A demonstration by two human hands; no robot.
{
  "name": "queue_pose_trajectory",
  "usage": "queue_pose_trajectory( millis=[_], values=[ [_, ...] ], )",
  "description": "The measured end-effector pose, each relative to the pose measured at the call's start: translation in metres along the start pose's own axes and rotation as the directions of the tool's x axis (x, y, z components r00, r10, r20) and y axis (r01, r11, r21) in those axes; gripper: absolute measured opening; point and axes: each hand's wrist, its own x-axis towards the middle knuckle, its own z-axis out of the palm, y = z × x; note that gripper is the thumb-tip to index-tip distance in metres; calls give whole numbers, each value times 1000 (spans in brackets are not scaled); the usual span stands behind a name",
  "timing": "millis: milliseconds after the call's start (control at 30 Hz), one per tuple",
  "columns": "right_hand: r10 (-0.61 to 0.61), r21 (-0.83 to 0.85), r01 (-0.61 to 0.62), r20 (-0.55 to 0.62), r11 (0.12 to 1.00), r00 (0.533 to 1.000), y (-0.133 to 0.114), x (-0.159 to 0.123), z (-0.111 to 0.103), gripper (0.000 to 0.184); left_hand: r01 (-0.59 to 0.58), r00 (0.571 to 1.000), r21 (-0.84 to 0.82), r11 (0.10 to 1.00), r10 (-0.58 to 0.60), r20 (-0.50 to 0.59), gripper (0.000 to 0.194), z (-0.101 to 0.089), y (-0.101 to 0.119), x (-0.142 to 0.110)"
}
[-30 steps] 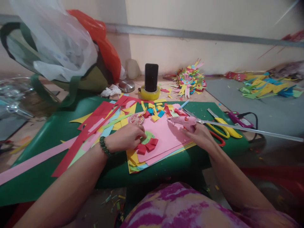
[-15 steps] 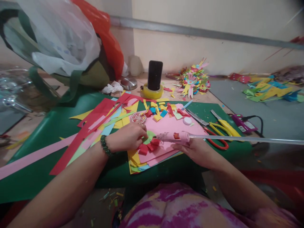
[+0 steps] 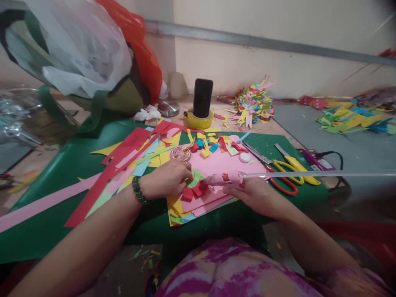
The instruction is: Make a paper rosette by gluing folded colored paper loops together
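Note:
My right hand (image 3: 260, 197) is wrapped round a pink glue gun (image 3: 224, 179), with a long clear glue stick (image 3: 309, 176) running out of its back to the right. Its nozzle points left, close to a light green paper disc (image 3: 197, 177). Red paper strips (image 3: 194, 191) fan out along the disc's lower edge like petals. The fingers of my left hand (image 3: 171, 177) are closed on the disc's left edge, partly hiding it. Beneath lies a stack of pink paper (image 3: 216, 201). Just beyond my left fingers sits a small round clear container (image 3: 181, 153).
Cut paper strips (image 3: 206, 146) lie behind the disc. Red-handled scissors (image 3: 281, 185) and a yellow cutter (image 3: 301, 169) are at the right. A phone (image 3: 202, 98) stands in a yellow tape roll (image 3: 198, 119). Long red strips (image 3: 102, 181) spread leftward; a bag (image 3: 108, 101) stands back left.
The glue gun's back end and glue stick have tilted and shifted slightly. My left hand stays on the paper disc.

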Motion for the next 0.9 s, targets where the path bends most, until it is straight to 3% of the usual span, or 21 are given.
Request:
queue_pose_trajectory(
  millis=[500, 767, 900],
  values=[
    [51, -11, -51, 6, 999, 999, 1, 13, 0, 38, -5, 1000, -4, 1000, 5, 2, 22, 0, 1, 0],
    [59, -6, -59, 44, 998, 997, 6, 3, -4, 42, 1, 1000, 9, 1000, -1, 4, 22, -1, 2, -1],
    [58, -10, -58, 0, 998, 998, 9, 2, -5, 42, -11, 1000, 15, 1000, 11, 1, 22, -1, 1, -1]
  ],
)
